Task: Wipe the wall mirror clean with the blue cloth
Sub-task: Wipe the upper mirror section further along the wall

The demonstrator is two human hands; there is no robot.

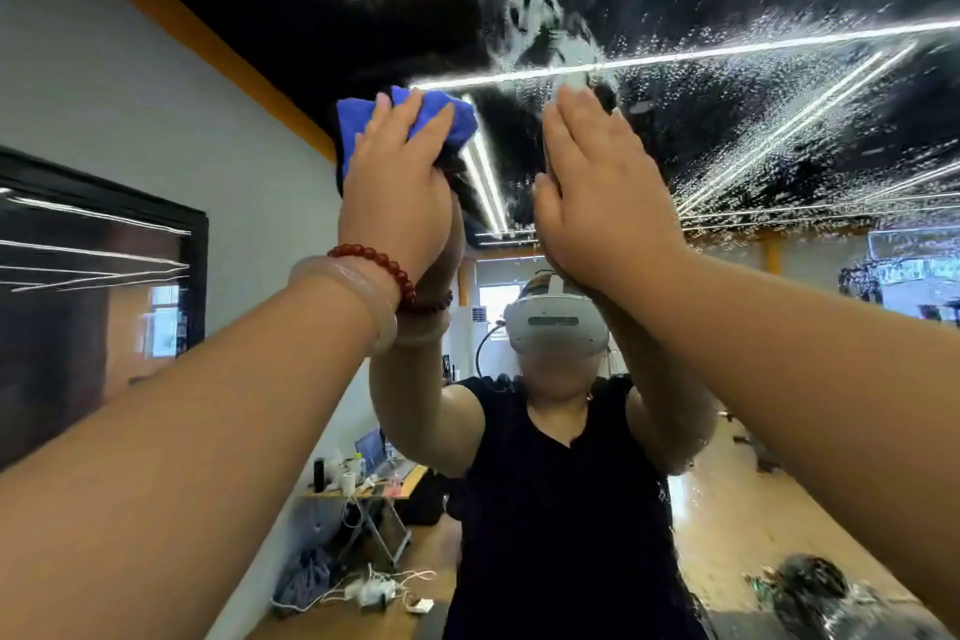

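The wall mirror (pixel 753 130) fills the view ahead, its upper right part covered in spray droplets and smears. My left hand (pixel 400 182) presses the bunched blue cloth (pixel 447 120) against the glass at upper centre, fingers curled over it. My right hand (pixel 602 187) lies flat on the mirror just to the right of the cloth, fingers straight and together. Both arms reach up and forward. The mirror shows a person in a black top wearing a white headset.
The mirror's orange frame edge (pixel 218 52) runs diagonally at upper left beside a grey wall (pixel 130 83). A dark framed panel (pixel 104 244) hangs on that wall at left. The reflection shows a cluttered desk (pixel 363 478), cables on a wooden floor, and ceiling light strips.
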